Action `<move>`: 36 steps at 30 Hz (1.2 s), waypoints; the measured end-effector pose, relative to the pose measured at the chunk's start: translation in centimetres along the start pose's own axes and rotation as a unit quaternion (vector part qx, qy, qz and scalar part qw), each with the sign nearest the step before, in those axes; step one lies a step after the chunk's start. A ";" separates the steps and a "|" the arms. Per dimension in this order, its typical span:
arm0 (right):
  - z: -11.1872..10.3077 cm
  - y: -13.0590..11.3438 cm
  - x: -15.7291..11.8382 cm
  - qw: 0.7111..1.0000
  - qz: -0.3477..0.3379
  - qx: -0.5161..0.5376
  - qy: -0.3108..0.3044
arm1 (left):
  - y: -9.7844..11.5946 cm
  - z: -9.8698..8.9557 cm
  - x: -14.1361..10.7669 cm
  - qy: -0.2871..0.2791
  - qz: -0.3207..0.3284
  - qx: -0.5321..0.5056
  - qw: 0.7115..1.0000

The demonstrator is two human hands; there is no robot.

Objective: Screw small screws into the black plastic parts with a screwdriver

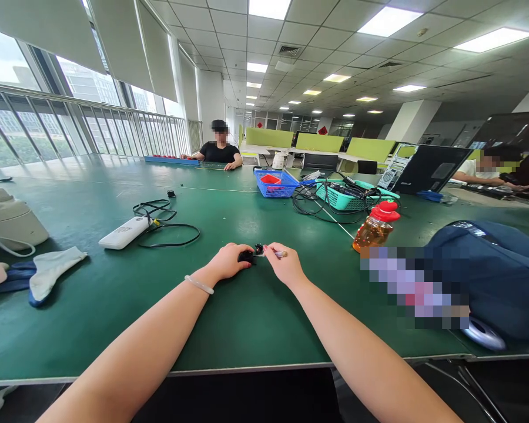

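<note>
Near the middle of the green table (247, 317), my left hand (229, 261) closes its fingers on a small black part (245, 257), whose kind is too small to make out. My right hand (285, 267) pinches a slim tool with a thin shaft and a pale handle, which looks like a small screwdriver (283, 254). Its shaft points left, at the black part; whether the tip touches is hard to see. Another little black piece (258, 247) lies just beyond, between both hands.
A white power bank-like box (126, 232) with a black cable (176, 241) and gloves (55, 270) lie left. Right are a red-capped bottle (374, 226), a dark blue bag (489, 276), a blue basket (277, 187) and a cable-filled green basket (341, 200). A person (220, 151) sits opposite.
</note>
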State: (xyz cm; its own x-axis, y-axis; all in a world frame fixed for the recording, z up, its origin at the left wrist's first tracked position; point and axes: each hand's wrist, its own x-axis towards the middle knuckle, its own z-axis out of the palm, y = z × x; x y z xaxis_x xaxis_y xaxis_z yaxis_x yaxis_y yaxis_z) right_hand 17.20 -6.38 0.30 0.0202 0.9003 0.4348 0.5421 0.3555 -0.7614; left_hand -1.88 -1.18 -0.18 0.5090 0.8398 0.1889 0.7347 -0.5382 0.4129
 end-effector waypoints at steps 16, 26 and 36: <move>0.1 -0.6 -0.2 0.999 0.042 0.014 -0.006 | -0.3 0.1 0.3 -0.008 0.013 0.001 1.000; -0.1 0.1 0.2 0.997 0.062 0.040 0.012 | -0.1 -0.1 0.2 -0.007 0.014 0.013 1.000; -0.2 -0.5 0.0 0.999 0.034 -0.001 -0.012 | -0.1 0.0 0.3 -0.015 0.017 0.019 1.000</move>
State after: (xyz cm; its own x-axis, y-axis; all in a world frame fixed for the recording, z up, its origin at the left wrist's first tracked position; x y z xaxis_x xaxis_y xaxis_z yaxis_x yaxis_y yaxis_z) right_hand 17.12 -6.57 0.75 0.0367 0.9283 0.3699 0.5421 0.2925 -0.7878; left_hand -1.80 -0.90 -0.12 0.5477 0.8182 0.1748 0.7324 -0.5699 0.3726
